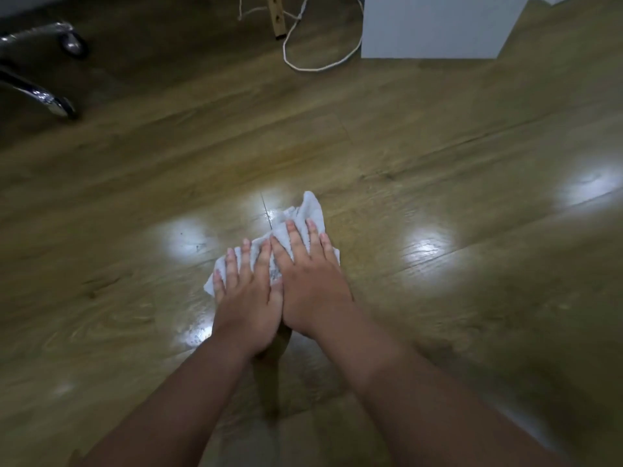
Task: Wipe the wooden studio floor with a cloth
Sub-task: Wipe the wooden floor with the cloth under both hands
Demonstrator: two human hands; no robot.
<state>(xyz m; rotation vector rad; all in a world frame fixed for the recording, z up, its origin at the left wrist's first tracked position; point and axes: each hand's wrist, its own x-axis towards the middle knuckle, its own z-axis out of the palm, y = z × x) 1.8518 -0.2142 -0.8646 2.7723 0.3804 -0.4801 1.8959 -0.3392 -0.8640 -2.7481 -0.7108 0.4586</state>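
Observation:
A crumpled white cloth (310,210) lies on the wooden floor (438,156) at the centre of the head view. My left hand (247,291) presses flat on the cloth's left part, fingers straight and spread. Beside it, my right hand (310,274) presses flat on the right part with straight fingers. The two hands touch side by side, and most of the cloth is hidden under them. Bright light patches glare on the shiny planks around the cloth.
A chrome chair base with castors (50,99) stands at the far left. A white cord (313,62) loops on the floor at the top centre beside a wooden leg (278,18). A white cabinet (435,25) stands at the top right.

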